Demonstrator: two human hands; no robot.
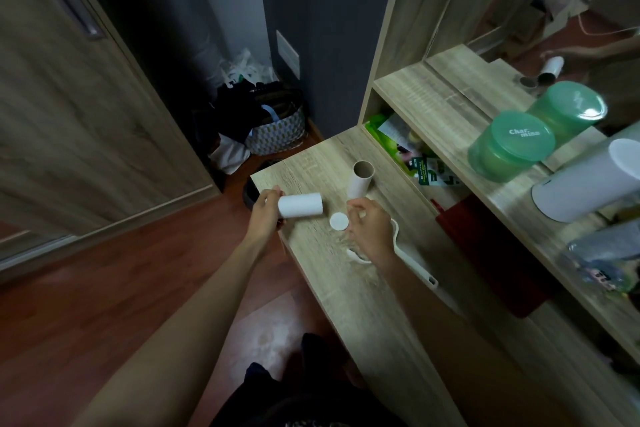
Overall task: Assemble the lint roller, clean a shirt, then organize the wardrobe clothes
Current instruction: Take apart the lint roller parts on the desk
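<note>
White cylindrical paper roll (300,205) lies horizontal near the desk's far left corner. Brown-cored cardboard tube (361,178) stands upright, mid-desk. White round cap (338,221) lies flat between them. White plastic handle (412,262) lies nearer the front.

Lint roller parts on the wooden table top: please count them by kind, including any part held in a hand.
White sticky roll, held in the left hand: 1
Empty cardboard tube, standing upright: 1
White round cap, lying flat: 1
White handle, partly under the right hand: 1
Total: 4
</note>
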